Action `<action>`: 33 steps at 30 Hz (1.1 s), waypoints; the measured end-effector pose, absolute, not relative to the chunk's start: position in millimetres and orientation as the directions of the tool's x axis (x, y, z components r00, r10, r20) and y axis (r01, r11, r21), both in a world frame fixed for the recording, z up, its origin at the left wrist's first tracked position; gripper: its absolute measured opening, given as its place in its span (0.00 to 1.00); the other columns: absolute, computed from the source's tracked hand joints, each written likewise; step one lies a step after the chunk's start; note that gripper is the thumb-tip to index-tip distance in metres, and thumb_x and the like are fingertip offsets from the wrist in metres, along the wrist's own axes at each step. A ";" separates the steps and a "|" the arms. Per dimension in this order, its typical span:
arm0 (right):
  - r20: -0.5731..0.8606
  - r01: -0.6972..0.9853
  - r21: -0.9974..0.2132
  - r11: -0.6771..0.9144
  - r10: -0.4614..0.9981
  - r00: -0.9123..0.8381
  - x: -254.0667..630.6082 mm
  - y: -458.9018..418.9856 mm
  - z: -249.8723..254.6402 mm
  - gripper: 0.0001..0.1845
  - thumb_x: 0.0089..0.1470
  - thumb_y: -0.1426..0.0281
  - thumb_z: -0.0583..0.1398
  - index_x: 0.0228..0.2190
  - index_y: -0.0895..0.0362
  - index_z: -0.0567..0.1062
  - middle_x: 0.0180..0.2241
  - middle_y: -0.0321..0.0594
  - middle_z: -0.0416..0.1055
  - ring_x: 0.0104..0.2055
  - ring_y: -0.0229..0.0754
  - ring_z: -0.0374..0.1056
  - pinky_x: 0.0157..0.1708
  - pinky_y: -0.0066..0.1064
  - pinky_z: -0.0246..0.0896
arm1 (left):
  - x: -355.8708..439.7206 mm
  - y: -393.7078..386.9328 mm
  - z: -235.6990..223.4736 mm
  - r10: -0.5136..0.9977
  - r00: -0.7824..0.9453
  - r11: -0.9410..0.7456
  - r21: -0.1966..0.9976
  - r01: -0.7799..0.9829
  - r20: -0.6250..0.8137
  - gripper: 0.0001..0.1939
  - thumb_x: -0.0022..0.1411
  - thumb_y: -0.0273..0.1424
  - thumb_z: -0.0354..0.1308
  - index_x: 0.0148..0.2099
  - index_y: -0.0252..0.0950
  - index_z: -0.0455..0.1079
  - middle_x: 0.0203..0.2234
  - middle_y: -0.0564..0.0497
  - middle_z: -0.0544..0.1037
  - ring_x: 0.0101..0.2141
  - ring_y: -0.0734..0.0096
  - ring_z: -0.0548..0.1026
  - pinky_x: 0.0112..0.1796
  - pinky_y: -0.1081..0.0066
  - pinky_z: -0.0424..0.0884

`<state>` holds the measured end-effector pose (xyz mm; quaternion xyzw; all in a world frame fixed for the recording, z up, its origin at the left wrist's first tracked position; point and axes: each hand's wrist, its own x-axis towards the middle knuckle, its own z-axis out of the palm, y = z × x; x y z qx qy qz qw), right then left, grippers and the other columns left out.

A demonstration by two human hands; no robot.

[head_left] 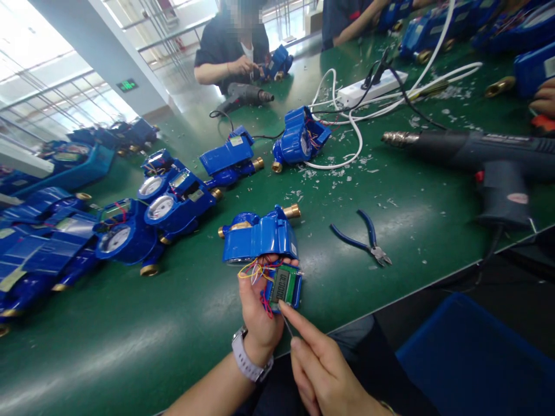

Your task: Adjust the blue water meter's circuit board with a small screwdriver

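My left hand (pixel 258 309), with a watch on its wrist, holds a small green circuit board with an LCD display (pixel 281 286) in a blue housing. Digits show on the screen. Red, yellow and white wires (pixel 255 270) run from the board toward a blue water meter (pixel 260 237) with brass ends, lying on the table just beyond. My right hand (pixel 318 364) pinches a thin metal tool (pixel 288 327), its tip near the board's lower edge; the tool's kind is not clear. The right index fingertip rests by the display's lower edge.
Blue-handled cutting pliers (pixel 368 240) lie right of the meter. Heat guns sit at right (pixel 498 156) and far back (pixel 247 95). Several water meters (pixel 177 202) crowd the left. A power strip (pixel 370 86) with white cable and plastic scraps lies behind. A co-worker (pixel 234 52) sits opposite.
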<state>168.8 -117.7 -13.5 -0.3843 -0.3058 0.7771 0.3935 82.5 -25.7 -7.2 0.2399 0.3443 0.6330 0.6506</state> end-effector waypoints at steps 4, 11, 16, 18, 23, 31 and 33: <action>-0.372 -0.442 -0.702 -0.559 0.817 -0.441 170.7 -113.3 -7.5 0.48 0.59 0.46 0.54 0.67 0.62 0.47 0.14 0.22 0.53 0.10 0.29 0.46 0.10 0.17 0.47 | 81.6 -26.1 -6.7 0.992 -0.006 0.088 0.737 -0.671 -0.124 0.25 0.61 0.53 0.55 0.41 0.37 0.77 0.35 0.47 0.82 0.36 0.60 0.82 0.40 0.65 0.78; -0.383 -0.487 -0.608 -0.627 0.769 -0.512 180.6 -107.8 3.0 0.47 0.57 0.49 0.58 0.66 0.63 0.50 0.14 0.22 0.54 0.10 0.29 0.49 0.10 0.16 0.46 | 79.7 -26.7 -5.5 0.991 0.012 0.106 0.736 -0.669 -0.133 0.25 0.62 0.53 0.54 0.41 0.36 0.76 0.35 0.47 0.82 0.38 0.60 0.81 0.41 0.66 0.77; -0.376 -0.541 -0.562 -0.625 0.776 -0.506 189.8 -97.9 13.9 0.45 0.57 0.52 0.59 0.66 0.60 0.50 0.15 0.21 0.54 0.10 0.29 0.46 0.09 0.17 0.48 | 79.6 -28.5 -4.4 0.990 0.016 0.118 0.756 -0.644 -0.140 0.26 0.63 0.53 0.53 0.41 0.35 0.76 0.34 0.45 0.82 0.38 0.59 0.81 0.41 0.65 0.77; -0.365 -0.493 -0.630 -0.600 0.789 -0.494 196.0 -93.4 21.3 0.42 0.59 0.53 0.57 0.66 0.59 0.50 0.15 0.21 0.53 0.10 0.29 0.46 0.10 0.17 0.48 | 79.1 -29.0 -4.1 0.990 0.023 0.124 0.754 -0.645 -0.142 0.26 0.63 0.53 0.53 0.41 0.35 0.76 0.34 0.45 0.82 0.38 0.59 0.81 0.42 0.65 0.76; -0.367 0.029 -0.911 -0.410 0.780 -0.506 213.5 -89.7 40.9 0.31 0.65 0.64 0.46 0.67 0.57 0.51 0.16 0.26 0.56 0.14 0.33 0.51 0.16 0.21 0.51 | 77.5 -28.9 -2.7 0.983 0.044 0.161 0.738 -0.656 -0.176 0.26 0.61 0.53 0.56 0.41 0.35 0.76 0.35 0.45 0.82 0.39 0.59 0.81 0.43 0.65 0.76; -0.371 0.482 -0.871 -0.093 0.769 -0.521 223.0 -84.1 41.0 0.29 0.65 0.71 0.44 0.65 0.47 0.55 0.21 0.30 0.71 0.27 0.40 0.68 0.34 0.31 0.59 | 75.4 -30.1 -6.3 0.973 0.030 0.195 0.741 -0.642 -0.230 0.28 0.59 0.55 0.57 0.43 0.34 0.77 0.36 0.45 0.83 0.39 0.60 0.81 0.43 0.66 0.77; -0.361 0.525 -0.850 -0.051 0.781 -0.510 222.2 -83.1 39.0 0.29 0.64 0.71 0.44 0.65 0.47 0.56 0.22 0.31 0.71 0.27 0.42 0.69 0.33 0.32 0.59 | 74.5 -30.5 -7.8 0.974 0.027 0.190 0.745 -0.639 -0.225 0.28 0.59 0.55 0.57 0.43 0.35 0.77 0.36 0.45 0.83 0.39 0.60 0.81 0.43 0.66 0.76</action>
